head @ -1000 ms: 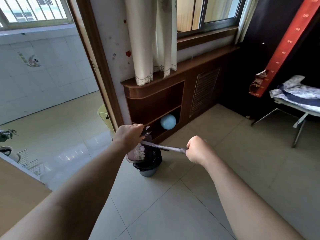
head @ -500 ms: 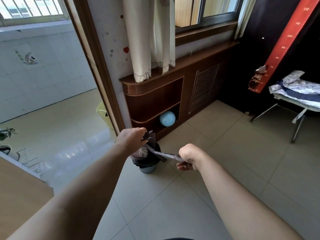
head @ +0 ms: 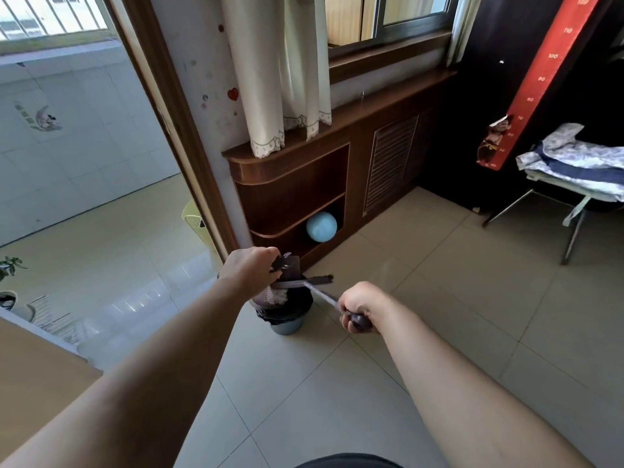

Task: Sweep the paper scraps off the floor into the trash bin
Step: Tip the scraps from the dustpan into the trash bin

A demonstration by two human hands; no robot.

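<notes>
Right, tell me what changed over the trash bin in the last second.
The right hand, gripping the thin grey brush handle, pulled back toward the person and lower. Unchanged: the left hand holds the grey-purple plastic dustpan tilted over the black-lined blue bin, white paper scraps at its lip.

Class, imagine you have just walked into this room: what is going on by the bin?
A person works over a small trash bin on the tiled floor. The left hand grips a dustpan held above the bin, with white paper scraps in it. The right hand grips a brush by its handle, its head across the pan. The scraps are not yet tipped out.
</notes>
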